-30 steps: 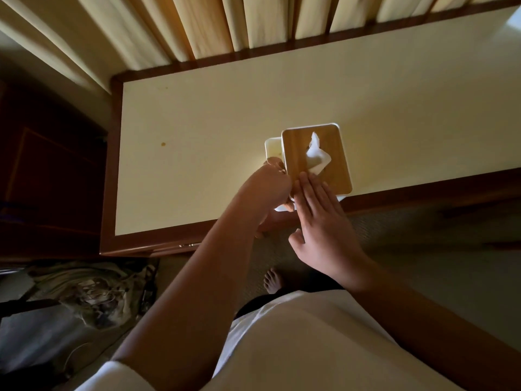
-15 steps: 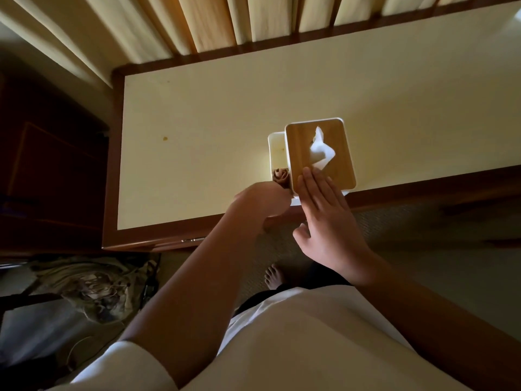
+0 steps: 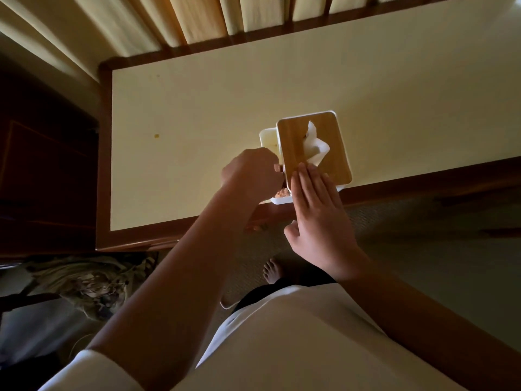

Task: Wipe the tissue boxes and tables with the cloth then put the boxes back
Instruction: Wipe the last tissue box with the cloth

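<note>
Cream-topped counter (image 3: 197, 108) with a dark wood rim stands before pleated curtains (image 3: 197, 18), seen from above in dim light. A tissue box (image 3: 296, 136) sits at the counter's near edge, its white body reaching over the wood rim. Its wooden lid faces up, and a white tissue (image 3: 315, 145) stands out of the slot.

The right hand (image 3: 318, 218) lies flat on the near end of the lid. Its fingers (image 3: 307, 179) are straight and pressed together, the tips just short of the tissue, and the thumb hangs off below the counter edge.

The left hand (image 3: 251, 173) is against the box's left side with its fingers curled into a fist round a cloth (image 3: 282, 192). Only a small pinkish-brown bunch of the cloth shows under the hand, touching the white wall low on the box.

A small brown spot (image 3: 156, 136) marks the counter top well to the left of the box. Below the counter a bare foot (image 3: 272, 270) rests on the carpet (image 3: 423, 249).
</note>
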